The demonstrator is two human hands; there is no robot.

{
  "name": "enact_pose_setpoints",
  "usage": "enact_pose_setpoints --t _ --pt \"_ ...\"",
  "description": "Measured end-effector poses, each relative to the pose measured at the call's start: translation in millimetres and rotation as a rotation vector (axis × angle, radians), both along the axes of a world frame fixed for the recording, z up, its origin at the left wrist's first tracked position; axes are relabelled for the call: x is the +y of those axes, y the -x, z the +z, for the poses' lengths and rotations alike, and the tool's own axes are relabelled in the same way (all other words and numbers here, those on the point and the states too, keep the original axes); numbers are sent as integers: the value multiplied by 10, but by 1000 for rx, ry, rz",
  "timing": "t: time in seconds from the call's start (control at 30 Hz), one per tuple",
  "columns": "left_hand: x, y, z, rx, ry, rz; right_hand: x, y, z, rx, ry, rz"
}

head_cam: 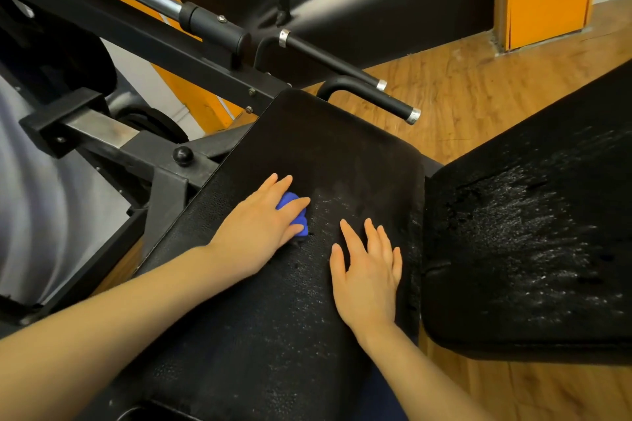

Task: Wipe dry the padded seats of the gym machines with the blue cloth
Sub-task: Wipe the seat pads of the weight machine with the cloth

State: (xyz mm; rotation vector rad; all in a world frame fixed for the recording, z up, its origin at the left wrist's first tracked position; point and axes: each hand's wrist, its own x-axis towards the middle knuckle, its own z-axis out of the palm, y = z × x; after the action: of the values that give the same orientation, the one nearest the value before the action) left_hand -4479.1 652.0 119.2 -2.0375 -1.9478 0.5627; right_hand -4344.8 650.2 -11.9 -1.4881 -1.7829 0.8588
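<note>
You've got two black padded seats in view, and both hands are on the long black textured seat pad (pixel 307 147) in the middle. Your left hand (pixel 263 225) presses one small crumpled blue cloth (pixel 294 212) onto that pad, fingers curled over it. Your right hand (pixel 367 270) lies flat just beside it, fingers spread. The second worn black pad (pixel 533 232), speckled with droplets, sits right of the long pad.

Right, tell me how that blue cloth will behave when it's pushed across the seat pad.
The blue cloth looks soft and floppy: it sits bunched under the left hand, so it will likely crumple rather than slide flat. The padded seat is textured and speckled with droplets, so it probably drags somewhat. Being small, it seems light and needs steady pressing.
</note>
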Motion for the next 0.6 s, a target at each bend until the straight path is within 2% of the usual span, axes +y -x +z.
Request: enact_pose_setpoints --t 0.33,0.47,0.6 --pt "872 -217 -43 -35 35 59 2 -10 2 -3 19 11" --pt "726 -183 -11 -73 74 32 5 -5 4 -2 20 16" --pt "268 -229 -46 -24 92 2 -6 -5 10 13 12 6"
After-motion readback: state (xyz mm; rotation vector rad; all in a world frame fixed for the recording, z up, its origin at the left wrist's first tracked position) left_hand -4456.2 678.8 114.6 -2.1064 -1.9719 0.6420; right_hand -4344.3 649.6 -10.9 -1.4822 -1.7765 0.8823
